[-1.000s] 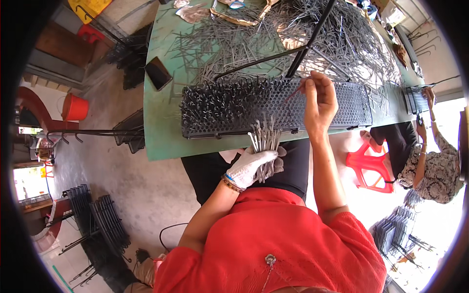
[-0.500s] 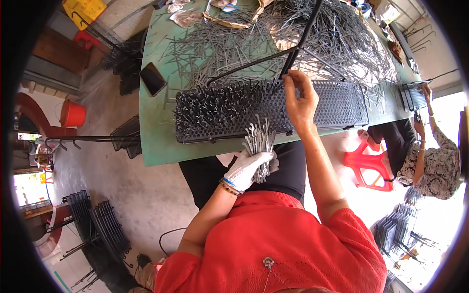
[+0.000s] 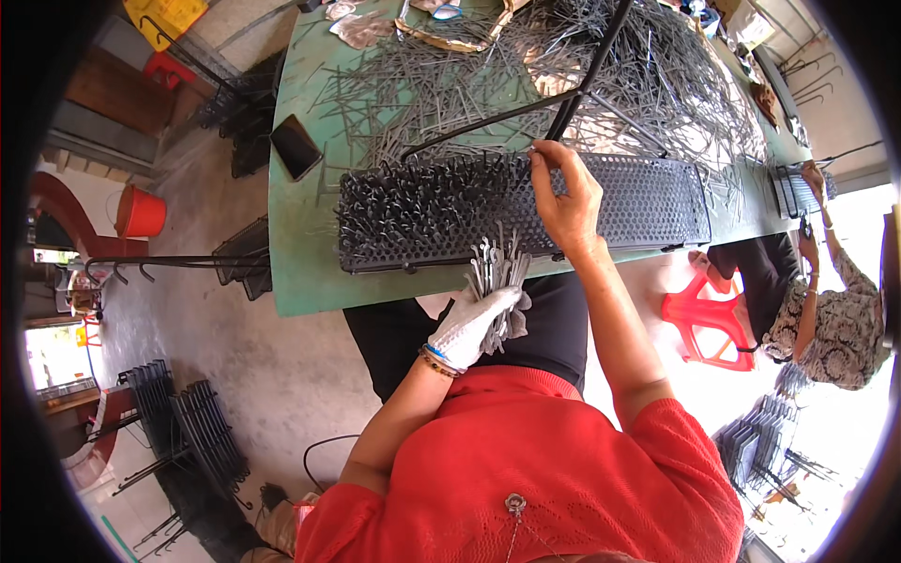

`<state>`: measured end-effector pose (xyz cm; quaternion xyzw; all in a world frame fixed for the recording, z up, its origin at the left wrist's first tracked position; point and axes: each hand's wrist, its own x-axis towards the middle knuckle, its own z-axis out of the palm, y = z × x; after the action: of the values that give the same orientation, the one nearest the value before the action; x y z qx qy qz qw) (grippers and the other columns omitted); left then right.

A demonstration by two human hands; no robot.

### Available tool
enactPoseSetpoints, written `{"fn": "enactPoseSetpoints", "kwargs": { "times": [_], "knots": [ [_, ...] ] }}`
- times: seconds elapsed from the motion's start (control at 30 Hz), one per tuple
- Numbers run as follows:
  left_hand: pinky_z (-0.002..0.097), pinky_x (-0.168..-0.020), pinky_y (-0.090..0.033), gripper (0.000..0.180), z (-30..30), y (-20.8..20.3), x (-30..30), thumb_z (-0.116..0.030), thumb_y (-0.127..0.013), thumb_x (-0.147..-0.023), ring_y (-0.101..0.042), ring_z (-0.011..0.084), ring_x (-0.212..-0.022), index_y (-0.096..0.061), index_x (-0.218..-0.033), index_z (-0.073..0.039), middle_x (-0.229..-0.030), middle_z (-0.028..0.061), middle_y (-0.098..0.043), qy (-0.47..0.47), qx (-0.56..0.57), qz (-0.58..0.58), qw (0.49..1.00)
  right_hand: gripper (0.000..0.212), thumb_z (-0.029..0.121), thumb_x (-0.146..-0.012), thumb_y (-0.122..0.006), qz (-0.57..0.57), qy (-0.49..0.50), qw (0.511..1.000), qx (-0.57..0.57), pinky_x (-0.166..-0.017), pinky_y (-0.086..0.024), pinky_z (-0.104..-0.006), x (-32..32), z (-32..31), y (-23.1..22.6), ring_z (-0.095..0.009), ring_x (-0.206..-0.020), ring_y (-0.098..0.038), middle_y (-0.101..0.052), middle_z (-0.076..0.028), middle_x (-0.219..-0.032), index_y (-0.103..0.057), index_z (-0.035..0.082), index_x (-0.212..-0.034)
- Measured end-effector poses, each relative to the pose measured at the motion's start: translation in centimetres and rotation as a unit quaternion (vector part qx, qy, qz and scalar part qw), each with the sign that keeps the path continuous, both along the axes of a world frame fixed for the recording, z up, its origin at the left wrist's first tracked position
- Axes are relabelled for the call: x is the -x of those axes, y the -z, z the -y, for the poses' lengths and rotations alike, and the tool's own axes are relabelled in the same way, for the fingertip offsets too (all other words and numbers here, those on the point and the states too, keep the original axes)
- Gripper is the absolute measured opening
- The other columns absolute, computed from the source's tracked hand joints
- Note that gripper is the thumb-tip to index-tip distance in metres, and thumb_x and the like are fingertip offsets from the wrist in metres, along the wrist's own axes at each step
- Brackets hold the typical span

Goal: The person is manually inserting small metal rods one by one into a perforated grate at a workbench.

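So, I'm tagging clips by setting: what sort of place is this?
Probably a small workshop: a green table heaped with loose metal strips, a perforated black panel, and similar dark frames grouped at lower left.

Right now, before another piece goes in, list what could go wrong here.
1. The left hand holds a splayed bundle of metal strips; a looser grip might let some slip onto the lap or floor.
2. The right hand is bare and close to the upright metal ends, which could scratch it.
3. The black perforated rack lies along the near edge of the green table, so a knock might shift it off.
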<state>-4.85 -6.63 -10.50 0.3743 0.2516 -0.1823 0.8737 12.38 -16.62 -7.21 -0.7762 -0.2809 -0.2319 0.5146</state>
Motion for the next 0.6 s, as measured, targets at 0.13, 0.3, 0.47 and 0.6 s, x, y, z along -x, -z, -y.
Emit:
{"fn": "enactPoseSetpoints", "kwargs": {
  "times": [0.13, 0.3, 0.47, 0.6],
  "knots": [
    [0.0265, -0.053, -0.054, 0.021, -0.3, 0.3, 0.0, -0.014, -0.063, -0.089, -0.063, 0.0144, -0.058, -0.06, -0.107, -0.003, -0.085, 0.0073, -0.066, -0.024, -0.028, 0.031, 0.999, 0.018, 0.0, -0.085, -0.066, 0.016, 0.008, 1.0, 0.006, -0.07, -0.052, -0.026, 0.0, -0.2, 0.0, -0.014, -0.073, -0.065, -0.068, -0.009, -0.084, -0.064, 0.002, -0.103],
    [0.0265, -0.056, -0.054, 0.022, -0.9, 0.1, -0.1, -0.012, -0.063, -0.089, -0.063, 0.0135, -0.063, -0.061, -0.109, -0.003, -0.088, 0.0065, -0.067, -0.008, -0.052, 0.044, 0.998, 0.021, -0.001, -0.082, -0.068, 0.072, 0.006, 0.997, 0.03, -0.067, -0.052, -0.0258, 0.2, -0.4, 0.4, -0.015, -0.071, -0.067, -0.069, -0.01, -0.084, -0.064, 0.001, -0.102],
    [0.0269, -0.057, -0.054, 0.022, -0.8, 0.4, -0.1, -0.012, -0.063, -0.088, -0.063, 0.0136, -0.064, -0.061, -0.108, -0.003, -0.089, 0.0061, -0.067, -0.016, -0.056, 0.045, 0.997, 0.022, -0.004, -0.079, -0.068, 0.11, 0.005, 0.992, 0.059, -0.066, -0.053, -0.0294, -0.2, -0.5, 1.1, -0.021, -0.071, -0.066, -0.068, -0.01, -0.083, -0.065, 0.001, -0.101],
    [0.0266, -0.057, -0.054, 0.023, -1.1, 0.4, -0.1, -0.013, -0.064, -0.088, -0.063, 0.0131, -0.062, -0.062, -0.108, -0.003, -0.088, 0.0057, -0.067, -0.004, -0.045, 0.03, 0.999, 0.023, -0.004, -0.076, -0.068, 0.117, -0.013, 0.983, 0.143, -0.074, -0.051, -0.0334, -0.1, 0.0, 1.4, -0.025, -0.08, -0.065, -0.067, -0.009, -0.09, -0.066, 0.002, -0.098]
  ]
}}
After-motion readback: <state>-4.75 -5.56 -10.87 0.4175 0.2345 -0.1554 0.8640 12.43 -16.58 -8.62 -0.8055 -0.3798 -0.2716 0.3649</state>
